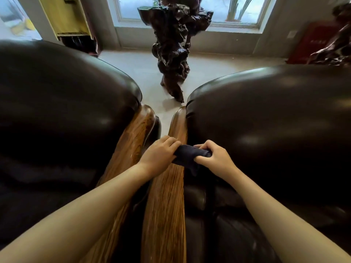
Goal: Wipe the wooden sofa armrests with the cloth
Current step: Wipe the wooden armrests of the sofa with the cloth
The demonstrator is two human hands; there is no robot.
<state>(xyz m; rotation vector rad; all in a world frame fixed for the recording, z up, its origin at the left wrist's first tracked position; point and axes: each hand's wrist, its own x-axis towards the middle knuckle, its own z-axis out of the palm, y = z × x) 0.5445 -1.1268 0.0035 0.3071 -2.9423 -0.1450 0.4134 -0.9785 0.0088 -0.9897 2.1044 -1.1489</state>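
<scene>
Two wooden armrests run away from me side by side: the left sofa's armrest [131, 141] and the right sofa's armrest [167, 196]. A dark bunched cloth [190, 153] lies across the right armrest about midway along it. My left hand [157, 155] grips the cloth's left end. My right hand [214, 158] grips its right end, beside the dark cushion. Part of the cloth hangs down the armrest's right side.
Dark leather backrests bulge on both sides, the left one [62, 103] and the right one [275, 120]. A dark gnarled root carving [173, 54] stands on the pale floor beyond the gap. A window wall, a yellow cabinet [66, 16] and a red box [311, 42] lie further back.
</scene>
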